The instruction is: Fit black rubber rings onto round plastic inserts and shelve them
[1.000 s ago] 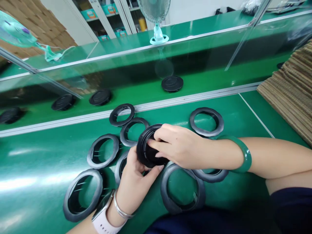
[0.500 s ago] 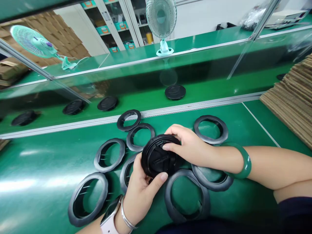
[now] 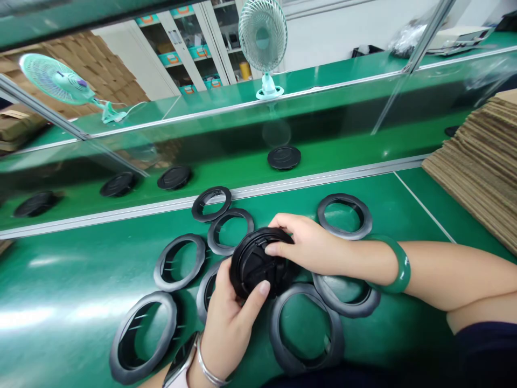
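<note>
Black ribbed plastic disc (image 3: 258, 263), off the bench and tilted, its ribbed face turned up toward the camera, above the middle of a loose group of eight black rings (image 3: 179, 262). Left hand (image 3: 232, 318) closed around its lower edge from beneath, with the thumb (image 3: 263, 289) across the ribbed face. Right hand (image 3: 309, 242) curved over the upper rim, fingers (image 3: 278, 249) gripping the edge from the opposite side. Disc firmly between both hands.

Rings flat on the green bench mat (image 3: 76, 285), some partly under the hands and the forearms, each with thin slits around its inner wall. Nearest the disc, one ring just beyond it and another partly hidden beneath the left hand. Pale green bangle (image 3: 398, 272) on the right wrist; silver bangle (image 3: 205, 369) and a watch (image 3: 180, 362) on the left wrist.

Beyond the mat, an aluminium rail (image 3: 242, 191), then a row of four black discs (image 3: 284, 157) on a green strip behind a glass pane (image 3: 323, 102). At the right, a stack of corrugated cardboard sheets (image 3: 472, 183). Farther off, two pale green desk fans (image 3: 262, 35) and a white shelving unit (image 3: 181, 46) holding teal boxes.
</note>
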{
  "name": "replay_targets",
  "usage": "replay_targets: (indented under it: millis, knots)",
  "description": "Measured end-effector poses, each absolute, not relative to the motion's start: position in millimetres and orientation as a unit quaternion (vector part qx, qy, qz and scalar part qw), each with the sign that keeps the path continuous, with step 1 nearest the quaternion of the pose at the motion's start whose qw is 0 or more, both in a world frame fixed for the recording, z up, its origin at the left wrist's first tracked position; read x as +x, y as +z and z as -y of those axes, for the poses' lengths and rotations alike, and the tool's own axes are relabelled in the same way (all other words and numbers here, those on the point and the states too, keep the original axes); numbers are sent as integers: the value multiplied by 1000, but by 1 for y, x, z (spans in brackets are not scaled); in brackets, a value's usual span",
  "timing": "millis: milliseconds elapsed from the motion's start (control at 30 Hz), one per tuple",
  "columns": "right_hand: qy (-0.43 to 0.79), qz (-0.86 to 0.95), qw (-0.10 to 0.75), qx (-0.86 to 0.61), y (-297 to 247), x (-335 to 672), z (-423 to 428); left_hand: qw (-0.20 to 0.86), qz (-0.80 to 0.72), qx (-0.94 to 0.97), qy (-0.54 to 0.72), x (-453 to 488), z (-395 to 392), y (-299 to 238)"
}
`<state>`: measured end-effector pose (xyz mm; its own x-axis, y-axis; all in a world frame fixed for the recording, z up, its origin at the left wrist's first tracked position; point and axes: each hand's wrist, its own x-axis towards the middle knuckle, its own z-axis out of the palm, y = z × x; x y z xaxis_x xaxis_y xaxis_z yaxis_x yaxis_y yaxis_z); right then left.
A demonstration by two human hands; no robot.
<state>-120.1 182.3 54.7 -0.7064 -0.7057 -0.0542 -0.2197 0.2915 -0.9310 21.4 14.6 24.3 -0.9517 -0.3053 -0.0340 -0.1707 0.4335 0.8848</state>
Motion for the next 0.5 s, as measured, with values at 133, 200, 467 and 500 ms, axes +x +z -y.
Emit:
replay_targets:
  millis: [133, 200, 467, 500]
  knots:
    - [-497, -747, 301, -322, 63, -116, -188, 77, 843, 135, -514, 17, -10, 27]
    - [-487, -759, 293, -317, 62, -112, -189, 74, 845, 137, -512, 16, -9, 26]
    - [-479, -772, 245, -340, 54, -117, -182, 64, 826, 143, -541, 18, -16, 25]
    - [-479, -774, 226, -347, 56, -127, -183, 49, 803, 133, -579, 18, -17, 25]
